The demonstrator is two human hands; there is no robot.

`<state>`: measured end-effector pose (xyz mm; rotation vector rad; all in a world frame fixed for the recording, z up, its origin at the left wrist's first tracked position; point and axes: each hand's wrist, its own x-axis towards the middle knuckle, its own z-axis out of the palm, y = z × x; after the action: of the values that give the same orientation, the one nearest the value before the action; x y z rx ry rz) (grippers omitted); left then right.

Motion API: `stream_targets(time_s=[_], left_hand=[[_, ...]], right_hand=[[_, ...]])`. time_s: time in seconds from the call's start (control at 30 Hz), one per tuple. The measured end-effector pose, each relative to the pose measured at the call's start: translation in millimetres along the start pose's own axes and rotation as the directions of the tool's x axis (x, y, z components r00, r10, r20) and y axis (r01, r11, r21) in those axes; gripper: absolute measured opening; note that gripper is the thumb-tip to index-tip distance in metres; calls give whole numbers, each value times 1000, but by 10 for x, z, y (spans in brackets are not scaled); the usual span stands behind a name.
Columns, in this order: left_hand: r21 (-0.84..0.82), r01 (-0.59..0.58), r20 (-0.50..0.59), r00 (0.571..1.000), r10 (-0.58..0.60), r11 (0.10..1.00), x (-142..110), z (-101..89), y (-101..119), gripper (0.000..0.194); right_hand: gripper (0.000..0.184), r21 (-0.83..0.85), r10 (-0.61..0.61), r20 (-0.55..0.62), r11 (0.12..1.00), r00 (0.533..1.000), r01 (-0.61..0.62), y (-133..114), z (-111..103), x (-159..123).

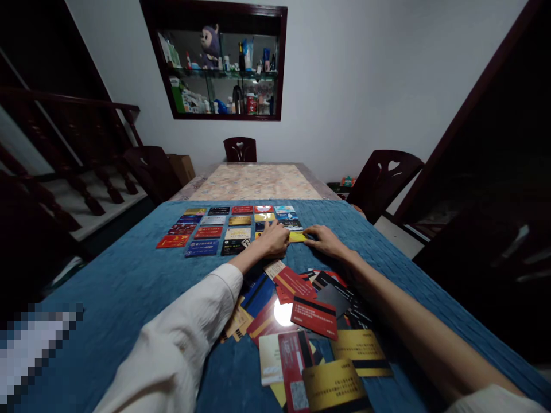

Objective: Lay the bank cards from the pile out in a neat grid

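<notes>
A yellow card [297, 237] lies flat on the blue cloth, at the right end of rows of laid-out cards. My left hand [276, 238], its fingers bent and close together, is at the card's left edge and covers part of the cards beneath it. From the other side, my right hand [325, 240] meets the right edge with its thumb and fingertips, so the card sits between both hands. Just above it is a dark card [291, 224]. Closer to me spreads a loose pile of overlapping cards, among them a red card [314, 317] and a gold card [338, 385].
The blue cloth [129, 292] covers the near part of the table; its far part shows a patterned top [258, 179]. Dark wooden chairs stand at the left, the far end and the right [387, 172]. A shelf niche [228, 74] is set in the wall.
</notes>
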<state>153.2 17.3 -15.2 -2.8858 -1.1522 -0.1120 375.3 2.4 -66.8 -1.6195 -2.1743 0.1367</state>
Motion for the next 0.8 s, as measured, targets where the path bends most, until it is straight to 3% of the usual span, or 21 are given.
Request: stream_targets(time_s=[0.53, 0.8], left_hand=[[-4, -80, -28, 996, 80, 997, -43, -1, -10, 18], [-16, -151, -85, 985, 149, 988, -213, -73, -28, 21]], right_hand=[[31, -57, 38, -25, 998, 999, -39, -90, 26, -47], [28, -73, 35, -10, 997, 999, -35, -141, -4, -74]])
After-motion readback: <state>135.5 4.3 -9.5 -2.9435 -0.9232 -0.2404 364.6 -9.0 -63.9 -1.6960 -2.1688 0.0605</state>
